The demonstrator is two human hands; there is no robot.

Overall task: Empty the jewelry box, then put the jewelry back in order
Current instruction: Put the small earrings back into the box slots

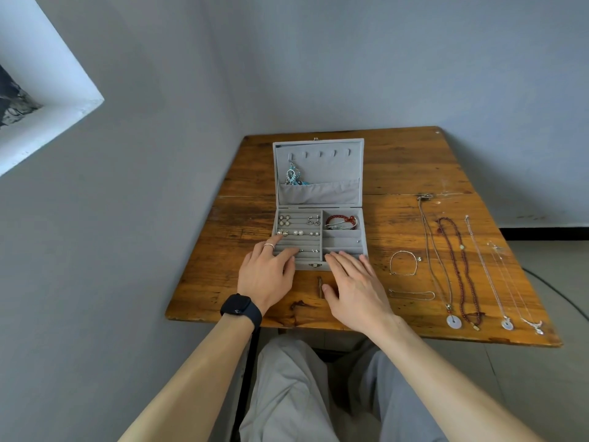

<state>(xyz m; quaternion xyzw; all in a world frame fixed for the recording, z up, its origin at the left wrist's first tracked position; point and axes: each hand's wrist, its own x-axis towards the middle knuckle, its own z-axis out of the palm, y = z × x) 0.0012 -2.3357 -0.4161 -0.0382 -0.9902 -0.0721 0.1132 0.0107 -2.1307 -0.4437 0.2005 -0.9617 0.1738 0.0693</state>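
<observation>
Soft, even daylight; a warm sheen is picked up on the tabletop (398,218) beyond the right hand (357,288), edges are stretched.

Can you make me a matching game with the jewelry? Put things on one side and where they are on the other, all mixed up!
Things:
1. red bracelet
2. blue earrings
3. bead necklace
4. watch

Places:
A. on the left wrist
B. on the table, right of the box
C. hanging inside the lid
D. in the box's far right compartment

Pairs: 1-D, 2-C, 3-B, 4-A
</observation>
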